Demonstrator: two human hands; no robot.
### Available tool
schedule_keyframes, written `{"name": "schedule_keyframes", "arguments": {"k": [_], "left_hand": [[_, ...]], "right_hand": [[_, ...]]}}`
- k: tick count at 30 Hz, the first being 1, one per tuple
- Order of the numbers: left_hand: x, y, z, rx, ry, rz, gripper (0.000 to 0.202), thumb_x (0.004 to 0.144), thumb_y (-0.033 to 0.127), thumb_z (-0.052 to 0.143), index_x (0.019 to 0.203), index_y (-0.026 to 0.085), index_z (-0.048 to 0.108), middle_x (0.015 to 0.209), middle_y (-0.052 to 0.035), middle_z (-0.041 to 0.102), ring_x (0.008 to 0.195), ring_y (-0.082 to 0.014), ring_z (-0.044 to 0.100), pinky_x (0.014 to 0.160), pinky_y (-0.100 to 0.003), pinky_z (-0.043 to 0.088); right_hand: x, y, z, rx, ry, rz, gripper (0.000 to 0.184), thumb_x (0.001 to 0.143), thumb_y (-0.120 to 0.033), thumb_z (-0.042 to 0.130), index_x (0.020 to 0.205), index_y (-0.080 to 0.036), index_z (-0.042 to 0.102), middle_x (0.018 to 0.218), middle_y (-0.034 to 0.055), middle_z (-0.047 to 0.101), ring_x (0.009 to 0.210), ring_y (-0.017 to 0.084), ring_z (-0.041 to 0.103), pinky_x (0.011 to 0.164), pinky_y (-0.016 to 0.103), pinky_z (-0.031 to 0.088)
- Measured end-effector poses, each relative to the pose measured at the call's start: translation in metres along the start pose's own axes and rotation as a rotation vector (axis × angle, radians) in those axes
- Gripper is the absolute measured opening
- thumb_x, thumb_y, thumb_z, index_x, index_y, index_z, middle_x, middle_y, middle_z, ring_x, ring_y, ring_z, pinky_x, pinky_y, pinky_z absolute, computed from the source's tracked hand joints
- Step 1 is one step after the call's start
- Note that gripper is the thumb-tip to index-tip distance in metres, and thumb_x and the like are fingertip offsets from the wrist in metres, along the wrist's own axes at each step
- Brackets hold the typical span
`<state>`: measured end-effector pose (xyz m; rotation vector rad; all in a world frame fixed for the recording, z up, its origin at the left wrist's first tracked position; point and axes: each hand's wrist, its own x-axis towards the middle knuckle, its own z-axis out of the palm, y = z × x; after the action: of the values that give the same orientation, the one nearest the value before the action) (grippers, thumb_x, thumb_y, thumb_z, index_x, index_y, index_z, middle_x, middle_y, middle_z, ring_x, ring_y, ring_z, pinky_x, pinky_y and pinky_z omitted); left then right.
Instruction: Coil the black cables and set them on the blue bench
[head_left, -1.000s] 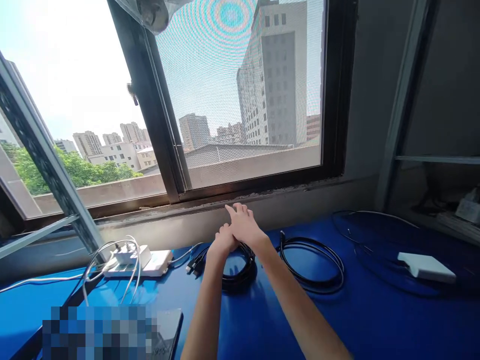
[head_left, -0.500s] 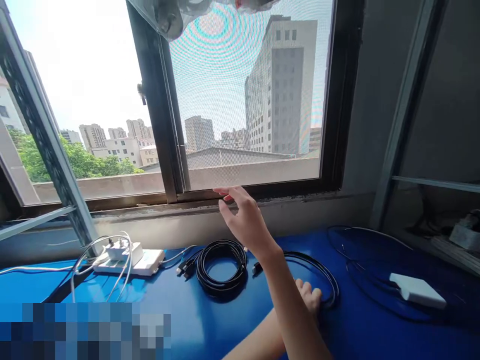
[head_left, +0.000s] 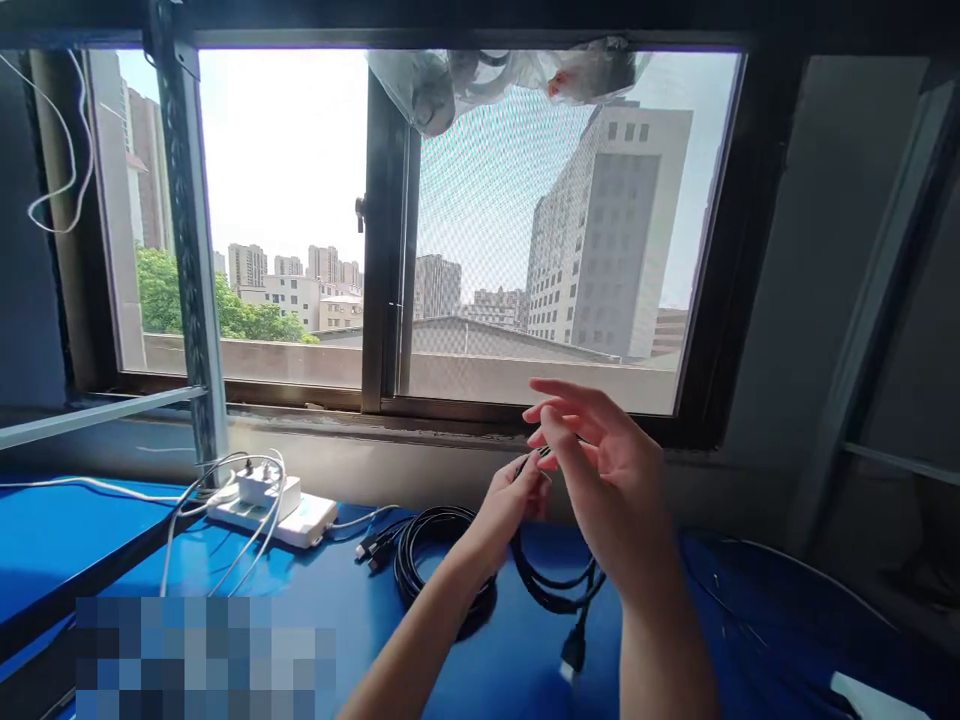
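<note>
My left hand is closed round a black cable and holds its loop up above the blue table. From the loop a plug with a pale metal tip hangs down. My right hand is raised just to the right, its fingers apart and pointing left toward the left hand. Whether its fingertips touch the cable is hidden. Behind my left forearm lies another coiled black cable, its plugs pointing left.
A white power strip with an adapter and looped cords stands at the left on the blue table. A metal post rises behind it. Thin cords and a white device lie right. Filled plastic bags hang before the window.
My left hand has lifted the black cable off the table and moved up and left. My right hand has shifted right, beside it. The view has turned left and levelled.
</note>
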<state>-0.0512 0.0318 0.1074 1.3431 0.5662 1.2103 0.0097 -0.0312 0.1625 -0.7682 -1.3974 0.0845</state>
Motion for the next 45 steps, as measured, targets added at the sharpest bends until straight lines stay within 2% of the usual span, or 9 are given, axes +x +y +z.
{"name": "schedule_keyframes", "arguments": {"k": [5,11,16,23,26,30,36,40,45], "left_hand": [[-0.008,0.041,-0.027,-0.248,0.036,0.049,0.047,0.065,0.058,0.067,0.077,0.013,0.065,0.061,0.0029,0.050,0.055,-0.0068,0.042,0.053,-0.018,0.037],[-0.030,0.065,-0.036,-0.001,-0.010,0.220,0.044,0.074,0.057,0.059,0.082,0.015,0.068,0.064,0.0010,0.054,0.059,-0.0091,0.046,0.061,-0.020,0.040],[-0.035,0.066,-0.029,0.268,-0.083,0.315,0.038,0.084,0.050,0.046,0.076,0.018,0.067,0.085,-0.0035,0.063,0.089,-0.0176,0.054,0.083,-0.025,0.042],[-0.033,0.063,-0.034,0.267,-0.096,0.353,0.049,0.087,0.056,0.037,0.096,0.015,0.063,0.087,-0.0038,0.063,0.084,-0.0189,0.055,0.080,-0.030,0.044],[-0.035,0.067,-0.035,0.273,-0.045,0.393,0.048,0.085,0.056,0.044,0.095,0.014,0.065,0.085,-0.0039,0.064,0.077,-0.0172,0.055,0.073,-0.027,0.045],[-0.036,0.073,-0.040,0.332,0.133,0.500,0.043,0.082,0.049,0.051,0.098,0.013,0.068,0.085,-0.0052,0.067,0.069,-0.0136,0.055,0.067,-0.025,0.044],[-0.032,0.085,-0.070,0.210,0.469,0.562,0.043,0.082,0.042,0.045,0.114,0.020,0.064,0.101,-0.0058,0.069,0.063,-0.0104,0.058,0.049,-0.024,0.041],[-0.034,0.093,-0.098,0.207,0.693,0.494,0.041,0.080,0.040,0.040,0.116,0.035,0.059,0.097,0.0032,0.067,0.078,-0.0119,0.064,0.048,-0.025,0.039],[-0.036,0.095,-0.114,0.303,0.677,0.485,0.041,0.080,0.051,0.040,0.111,0.033,0.060,0.099,-0.0006,0.068,0.087,-0.0175,0.066,0.049,-0.029,0.044]], "right_hand": [[0.002,0.005,0.000,0.010,0.057,0.106,0.027,0.081,-0.043,0.054,0.090,-0.021,0.069,0.068,0.0002,0.065,0.051,0.010,0.057,0.043,0.020,0.044],[0.000,0.007,0.008,-0.063,-0.016,0.216,0.052,0.078,-0.064,0.049,0.064,-0.018,0.068,0.054,0.0017,0.062,0.042,0.010,0.051,0.042,0.021,0.038],[-0.001,0.002,0.016,-0.079,-0.105,0.263,0.059,0.069,-0.071,0.054,0.043,-0.017,0.057,0.037,0.0006,0.050,0.038,0.011,0.049,0.043,0.022,0.037],[-0.002,-0.002,0.015,0.129,-0.307,0.294,0.039,0.066,-0.055,0.068,0.072,-0.017,0.070,0.067,0.0012,0.065,0.049,0.010,0.054,0.043,0.019,0.042],[-0.004,-0.003,0.012,0.151,-0.327,0.295,0.035,0.068,-0.051,0.068,0.077,-0.018,0.071,0.063,-0.0004,0.063,0.047,0.009,0.054,0.042,0.018,0.043],[-0.001,-0.002,0.010,0.156,-0.199,0.329,0.035,0.066,-0.052,0.069,0.074,-0.018,0.070,0.054,-0.0024,0.058,0.043,0.007,0.049,0.042,0.018,0.043],[0.010,-0.004,-0.007,0.471,0.322,0.457,0.043,0.049,-0.052,0.074,0.073,-0.019,0.061,0.046,-0.0102,0.038,0.040,0.004,0.035,0.034,0.015,0.030],[0.014,-0.007,-0.030,0.560,0.354,0.543,0.041,0.045,-0.045,0.077,0.072,-0.020,0.060,0.045,-0.0135,0.022,0.037,0.002,0.015,0.031,0.015,0.008],[0.016,-0.004,-0.036,0.518,0.428,0.515,0.035,0.055,-0.042,0.075,0.077,-0.018,0.063,0.047,-0.0127,0.021,0.038,0.003,0.013,0.034,0.019,0.006]]}}
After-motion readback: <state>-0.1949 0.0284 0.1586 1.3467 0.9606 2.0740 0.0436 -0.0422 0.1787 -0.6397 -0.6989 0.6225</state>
